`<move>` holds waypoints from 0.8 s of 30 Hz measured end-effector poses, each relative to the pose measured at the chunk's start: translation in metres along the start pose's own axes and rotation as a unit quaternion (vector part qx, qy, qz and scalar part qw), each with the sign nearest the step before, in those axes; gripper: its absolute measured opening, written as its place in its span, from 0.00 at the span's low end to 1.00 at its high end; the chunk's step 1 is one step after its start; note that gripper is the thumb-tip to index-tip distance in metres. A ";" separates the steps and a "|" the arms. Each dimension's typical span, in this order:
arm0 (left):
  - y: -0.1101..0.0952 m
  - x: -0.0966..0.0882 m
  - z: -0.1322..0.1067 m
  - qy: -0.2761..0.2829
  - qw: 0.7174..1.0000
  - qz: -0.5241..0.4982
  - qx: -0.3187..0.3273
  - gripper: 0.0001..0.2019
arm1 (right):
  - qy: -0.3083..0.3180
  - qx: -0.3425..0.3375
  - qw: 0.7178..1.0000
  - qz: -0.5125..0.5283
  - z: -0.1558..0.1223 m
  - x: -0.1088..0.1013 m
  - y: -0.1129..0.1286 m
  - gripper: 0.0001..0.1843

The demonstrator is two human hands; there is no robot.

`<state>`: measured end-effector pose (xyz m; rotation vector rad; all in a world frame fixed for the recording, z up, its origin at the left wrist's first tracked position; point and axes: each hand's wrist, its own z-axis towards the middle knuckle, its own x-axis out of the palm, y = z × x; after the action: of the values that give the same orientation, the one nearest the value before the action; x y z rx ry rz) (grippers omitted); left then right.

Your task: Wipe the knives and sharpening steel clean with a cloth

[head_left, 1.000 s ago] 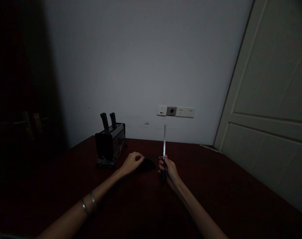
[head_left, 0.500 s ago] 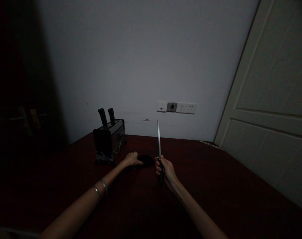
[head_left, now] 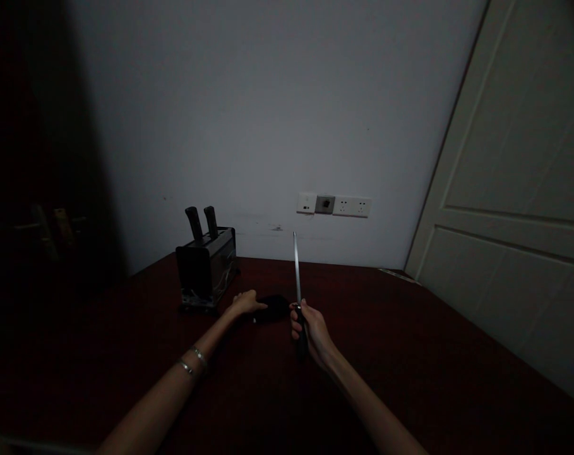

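My right hand (head_left: 312, 325) is closed around the black handle of a sharpening steel (head_left: 297, 268). Its thin silver rod points up and away from me, leaning slightly left. To its left, my left hand (head_left: 246, 303) grips the near end of a soft-looking black cloth (head_left: 275, 306) on the tabletop; its fingertips are hidden. Behind and left of that hand stands a black and silver knife block (head_left: 206, 268). Two black-handled knives (head_left: 202, 222) stick up from its top, with their blades out of sight inside.
The dark red table (head_left: 362, 341) reaches back to a pale wall with a row of sockets (head_left: 334, 205). A white panelled door (head_left: 509, 221) rises on the right. At the far left, a door handle (head_left: 28, 225) shows dimly. The light is low.
My right hand has shifted a little left, and the steel's tip has moved left and slightly down. My left hand stays on the cloth. The whole view has drifted slightly.
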<state>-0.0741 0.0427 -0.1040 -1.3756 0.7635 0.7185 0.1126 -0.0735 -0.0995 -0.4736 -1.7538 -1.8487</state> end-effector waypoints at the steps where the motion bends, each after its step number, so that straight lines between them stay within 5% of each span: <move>1: 0.001 0.001 0.000 0.001 1.000 -0.007 -0.009 0.17 | 0.001 0.001 1.000 -0.002 0.000 0.000 -0.001 0.21; 11: -0.014 0.013 -0.008 -0.022 0.966 -0.255 0.024 0.08 | 0.007 0.006 1.000 -0.011 0.000 0.000 -0.004 0.22; 21: -0.047 -0.005 -0.042 0.097 0.828 -0.550 0.052 0.14 | 0.001 0.019 1.000 -0.021 -0.006 0.009 -0.004 0.23; 24: -0.055 -0.011 -0.051 0.179 0.757 -0.626 0.052 0.17 | -0.002 0.018 1.000 -0.025 -0.006 0.009 -0.005 0.25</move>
<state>-0.0384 -0.0122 -0.0656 -1.5650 0.0178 -0.6631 0.1028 -0.0808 -0.0987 -0.4225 -1.8140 -1.8475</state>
